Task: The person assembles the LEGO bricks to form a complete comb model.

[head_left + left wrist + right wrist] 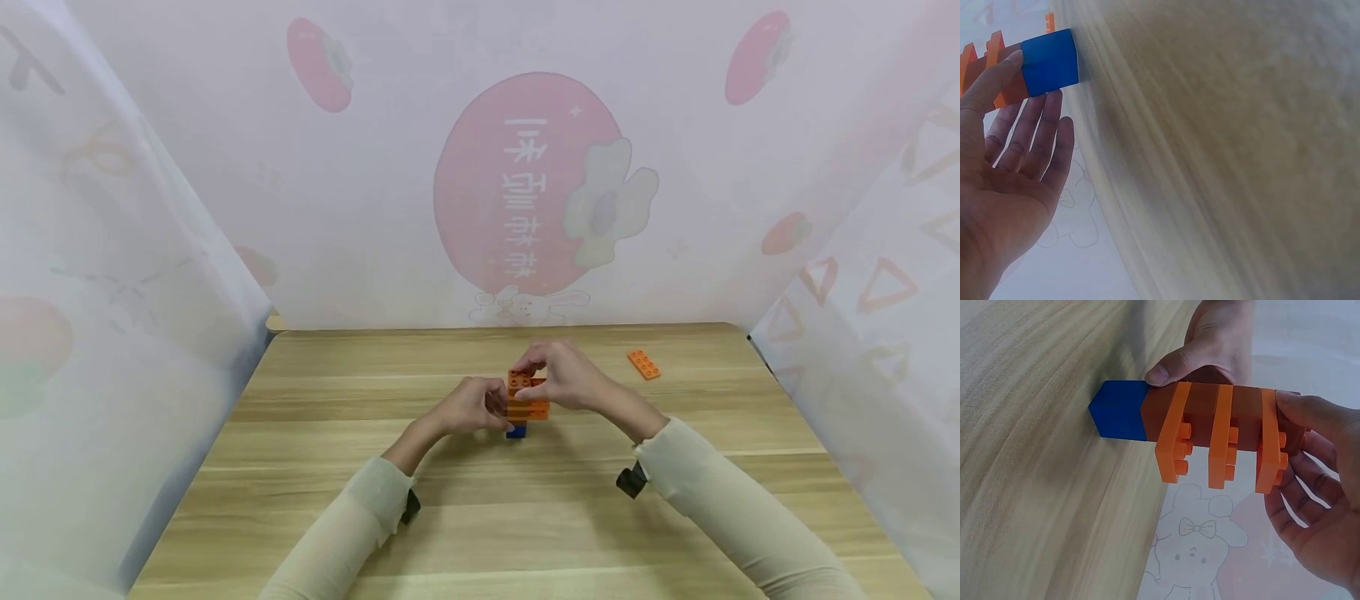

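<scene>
A tower of toy building bricks (528,408) stands on the table between both hands. Its base is a blue brick (1119,410); above it, brownish-orange bricks (1247,419) alternate with three bright orange plates (1218,456) whose studded ends jut out to one side. My left hand (468,407) holds the lower part, its thumb on the brown brick just above the blue one and its fingertips round the far side. With thumb and fingers, my right hand (573,377) grips the top of the tower, around the uppermost brown brick.
A loose orange plate (644,364) with studs lies on the wooden table (322,500), toward the back right. Pale printed curtains (360,208) hang behind the table and along both sides.
</scene>
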Demonstrator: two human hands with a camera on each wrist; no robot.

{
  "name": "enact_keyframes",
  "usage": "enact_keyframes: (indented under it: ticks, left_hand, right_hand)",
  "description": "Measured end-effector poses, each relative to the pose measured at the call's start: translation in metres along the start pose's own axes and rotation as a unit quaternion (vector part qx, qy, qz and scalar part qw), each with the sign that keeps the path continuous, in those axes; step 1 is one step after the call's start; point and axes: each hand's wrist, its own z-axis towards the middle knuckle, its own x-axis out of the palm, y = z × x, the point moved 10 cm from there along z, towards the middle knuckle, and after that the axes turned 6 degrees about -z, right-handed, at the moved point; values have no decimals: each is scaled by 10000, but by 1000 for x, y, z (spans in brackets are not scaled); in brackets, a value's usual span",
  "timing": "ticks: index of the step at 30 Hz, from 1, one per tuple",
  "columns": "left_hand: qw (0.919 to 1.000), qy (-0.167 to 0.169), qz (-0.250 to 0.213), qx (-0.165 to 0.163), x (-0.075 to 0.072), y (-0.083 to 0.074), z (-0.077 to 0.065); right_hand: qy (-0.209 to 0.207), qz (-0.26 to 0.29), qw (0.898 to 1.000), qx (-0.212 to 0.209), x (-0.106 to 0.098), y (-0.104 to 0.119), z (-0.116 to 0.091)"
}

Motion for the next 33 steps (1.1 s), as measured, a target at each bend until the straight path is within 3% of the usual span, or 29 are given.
enact_keyframes:
  ticks: [33]
  left_hand:
    - [9999,47,71,-56,1,-1,1]
  right_hand:
    - [-137,-153,9996,-170,-2,3,-5]
